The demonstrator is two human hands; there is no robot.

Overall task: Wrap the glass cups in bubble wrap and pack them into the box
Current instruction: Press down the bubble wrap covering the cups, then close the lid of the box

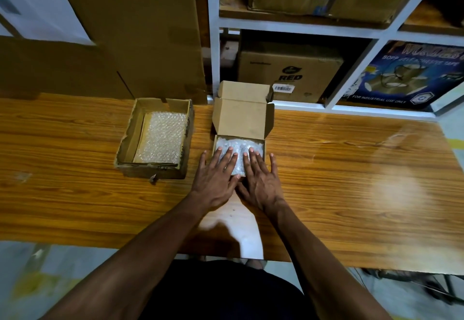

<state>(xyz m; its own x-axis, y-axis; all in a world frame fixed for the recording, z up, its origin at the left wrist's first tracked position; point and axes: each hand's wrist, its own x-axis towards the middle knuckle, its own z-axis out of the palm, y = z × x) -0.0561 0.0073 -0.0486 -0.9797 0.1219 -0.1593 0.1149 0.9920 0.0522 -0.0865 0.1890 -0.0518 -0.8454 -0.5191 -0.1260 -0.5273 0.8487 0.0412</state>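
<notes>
A small cardboard box stands on the wooden table with its lid flipped up and back. Bubble-wrapped bundles fill its base; no bare glass shows through the wrap. My left hand lies flat on the left part of the bundles, fingers straight and spread. Beside it, my right hand presses flat on the right part in the same way. The front edge of the box is hidden under my palms.
To the left stands an open brown carton holding sheets of bubble wrap. Large cardboard sheets lean behind the table. A white shelf with cartons runs along the back right. Bare wooden table stretches right.
</notes>
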